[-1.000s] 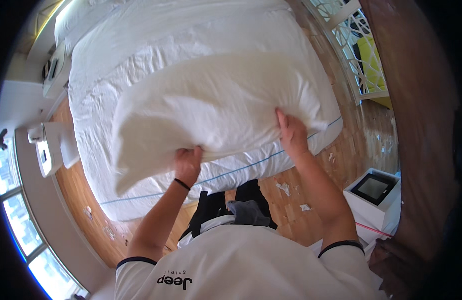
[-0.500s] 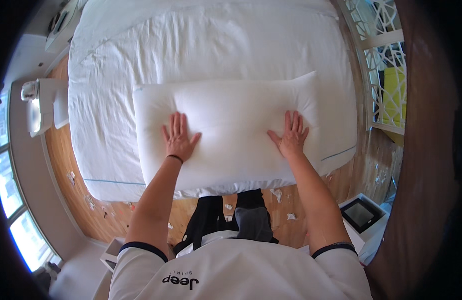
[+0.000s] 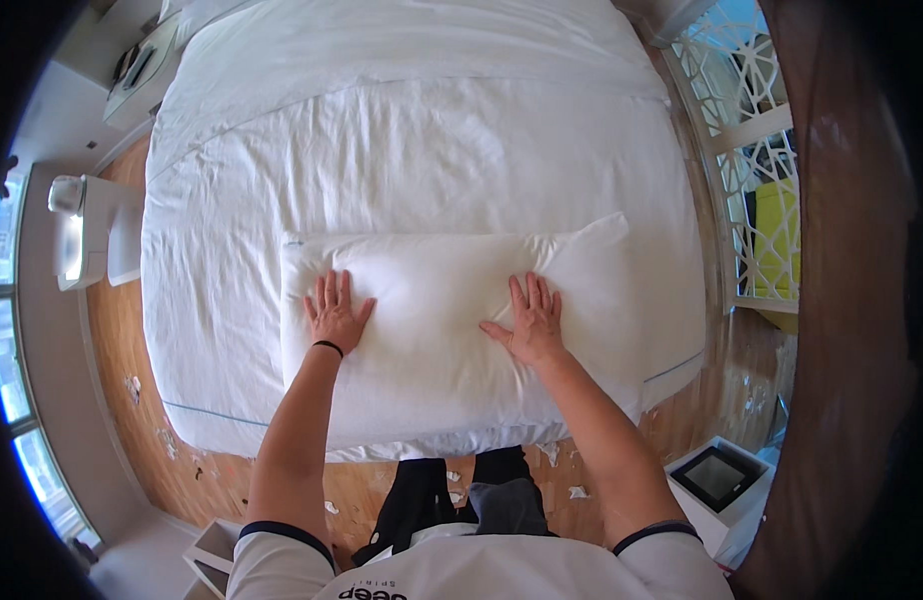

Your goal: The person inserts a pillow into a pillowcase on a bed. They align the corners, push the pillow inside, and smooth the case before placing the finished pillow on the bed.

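A plump white pillow [image 3: 432,330] lies flat across the near end of the bed [image 3: 412,150], which is covered in a wrinkled white sheet. Toward the pillow's left end, my left hand [image 3: 337,315] rests palm down with its fingers spread, a dark band at the wrist. My right hand [image 3: 532,320] presses palm down right of the pillow's middle, its thumb stretched out to the left. Creases run in the cloth around the right hand. The pillow's far right corner sticks up in a point. Neither hand grips anything.
White scraps [image 3: 579,492] litter the wooden floor [image 3: 222,490]. A white box with a dark-framed panel [image 3: 720,478] stands at the near right. White lattice panels [image 3: 757,190] flank the bed's right side. A white desk-like piece [image 3: 92,235] stands on the left, near the windows [image 3: 10,340].
My right hand has shifted left across the pillow, and creases have formed beside it. My left hand stays near the left end. The whole view has tilted, so everything sits lower.
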Tool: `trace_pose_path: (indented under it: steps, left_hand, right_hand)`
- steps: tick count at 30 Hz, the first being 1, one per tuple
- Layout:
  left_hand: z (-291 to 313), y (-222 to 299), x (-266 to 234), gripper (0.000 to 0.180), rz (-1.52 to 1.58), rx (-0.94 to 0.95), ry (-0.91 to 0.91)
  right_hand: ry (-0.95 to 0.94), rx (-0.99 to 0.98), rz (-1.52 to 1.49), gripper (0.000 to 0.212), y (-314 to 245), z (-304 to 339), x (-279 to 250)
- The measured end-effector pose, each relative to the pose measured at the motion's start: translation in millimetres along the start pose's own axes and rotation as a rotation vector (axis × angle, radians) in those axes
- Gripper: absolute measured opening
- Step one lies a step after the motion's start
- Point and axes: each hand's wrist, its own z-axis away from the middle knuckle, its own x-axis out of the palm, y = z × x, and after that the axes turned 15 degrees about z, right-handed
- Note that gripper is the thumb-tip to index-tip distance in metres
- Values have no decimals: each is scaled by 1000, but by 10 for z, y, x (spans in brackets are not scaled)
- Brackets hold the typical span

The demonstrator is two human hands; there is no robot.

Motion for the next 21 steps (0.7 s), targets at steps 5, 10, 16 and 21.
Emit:
trace_pose_path:
  steps: [5,10,16,21]
  left_hand:
    - [684,-25,181,79,99,287,88]
    - [1809,552,467,108,147,496,-178]
    - [1625,480,962,64,-295,738,77]
    - [1419,630,770,28,-382,841,-76]
  right_hand:
    - [121,17,51,83,588,412,93]
    - [118,-41,-107,87,438,54,32]
    - [-100,-214,60,107,-398,-1057,-258]
    - [-155,-226,61,87,-476,-700,-148]
